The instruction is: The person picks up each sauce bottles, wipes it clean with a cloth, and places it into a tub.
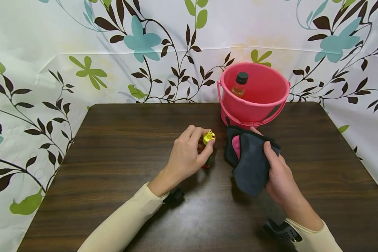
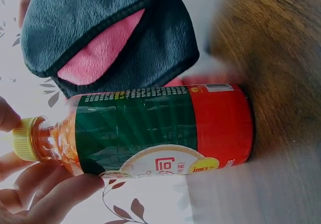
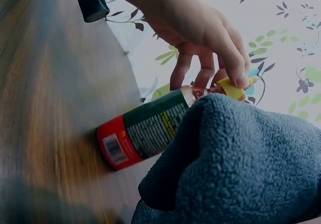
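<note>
Thumb and fingers of my left hand (image 1: pixel 185 151) pinch the yellow cap (image 1: pixel 208 137) of a sauce bottle (image 2: pixel 145 128). The bottle has a green and red label, and its contents look orange-red. It is upright at the table; whether its base touches the wood I cannot tell. To its right, my right hand (image 1: pixel 280 178) grips a folded dark grey cloth (image 1: pixel 253 169) with a pink patch showing in the fold. In the right wrist view the cloth covers part of the bottle's near side and hides the right hand.
A pink bucket (image 1: pixel 255 112) with its handle lowered stands at the back right, just beyond the cloth. Inside it is a bottle (image 1: pixel 239 84) with a dark cap. The brown wooden table (image 1: pixel 119 150) meets a leaf-patterned sheet (image 1: pixel 91 31) behind.
</note>
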Demonstrator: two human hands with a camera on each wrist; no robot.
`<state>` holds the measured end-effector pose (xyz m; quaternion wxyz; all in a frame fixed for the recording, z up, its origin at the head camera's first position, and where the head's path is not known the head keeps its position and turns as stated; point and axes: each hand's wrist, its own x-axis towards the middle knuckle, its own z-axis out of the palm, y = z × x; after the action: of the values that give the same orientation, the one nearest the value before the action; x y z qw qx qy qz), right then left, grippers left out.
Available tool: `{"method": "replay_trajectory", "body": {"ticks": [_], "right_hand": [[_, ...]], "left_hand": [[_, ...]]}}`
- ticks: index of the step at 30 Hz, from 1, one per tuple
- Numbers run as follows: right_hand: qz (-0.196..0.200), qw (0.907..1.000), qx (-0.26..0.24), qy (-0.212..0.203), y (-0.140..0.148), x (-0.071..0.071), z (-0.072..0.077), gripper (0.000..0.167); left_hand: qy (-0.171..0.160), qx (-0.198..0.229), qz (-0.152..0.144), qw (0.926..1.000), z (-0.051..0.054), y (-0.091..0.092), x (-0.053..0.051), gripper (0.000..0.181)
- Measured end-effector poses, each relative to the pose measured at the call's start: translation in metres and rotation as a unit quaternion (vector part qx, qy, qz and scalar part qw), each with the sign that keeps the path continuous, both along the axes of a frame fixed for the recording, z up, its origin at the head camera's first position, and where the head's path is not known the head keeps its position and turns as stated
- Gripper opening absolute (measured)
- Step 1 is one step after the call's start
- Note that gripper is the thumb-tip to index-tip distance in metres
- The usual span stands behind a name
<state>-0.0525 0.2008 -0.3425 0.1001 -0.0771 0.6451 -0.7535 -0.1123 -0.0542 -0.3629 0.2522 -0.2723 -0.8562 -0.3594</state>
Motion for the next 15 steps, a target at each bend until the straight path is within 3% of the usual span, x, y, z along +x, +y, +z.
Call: {"method": "replay_trajectory", "body": {"ticks": [15], "right_hand": [[-0.010,0.9992,-0.038,0.005,0.052,0.011,-0.008,0.057]], "left_hand": [[-0.010,-0.003,0.003,0.9999,0.003,-0.003,0.000,0.026]]}}
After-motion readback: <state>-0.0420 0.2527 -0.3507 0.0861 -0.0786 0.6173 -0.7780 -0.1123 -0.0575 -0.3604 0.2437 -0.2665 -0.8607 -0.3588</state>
